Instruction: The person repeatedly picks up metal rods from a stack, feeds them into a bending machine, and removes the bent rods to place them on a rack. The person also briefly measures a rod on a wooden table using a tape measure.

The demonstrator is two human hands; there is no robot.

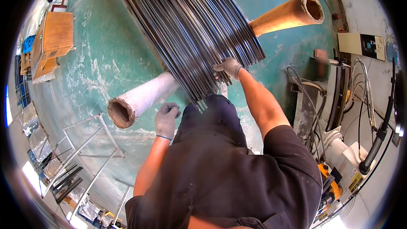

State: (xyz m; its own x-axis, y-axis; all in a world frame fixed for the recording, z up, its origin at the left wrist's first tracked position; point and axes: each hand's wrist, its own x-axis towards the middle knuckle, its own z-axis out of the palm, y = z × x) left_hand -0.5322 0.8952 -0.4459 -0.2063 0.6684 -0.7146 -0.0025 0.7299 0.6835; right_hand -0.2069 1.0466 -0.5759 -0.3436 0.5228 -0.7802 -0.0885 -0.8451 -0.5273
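Note:
A wide layer of long, thin dark metal rods (186, 29) stretches away from me, its near ends reaching my waist. My right hand (229, 68), in a grey work glove, is closed on the ends of a few rods at the near right of the layer. Its fingertips are partly hidden behind the rods. Left of my body, my left hand (166, 118), also gloved, hangs with its fingers curled in and no object visible in it. It is apart from the rods, close to a thick white-wrapped cardboard tube (146, 94) that runs under them.
A brown cardboard tube (288, 17) juts out on the far right of the rods. To the left stand a wooden cabinet (57, 34) and a metal frame (91, 157). Cables and hoses (360, 89) hang by equipment along the right wall. The green floor (101, 63) is worn.

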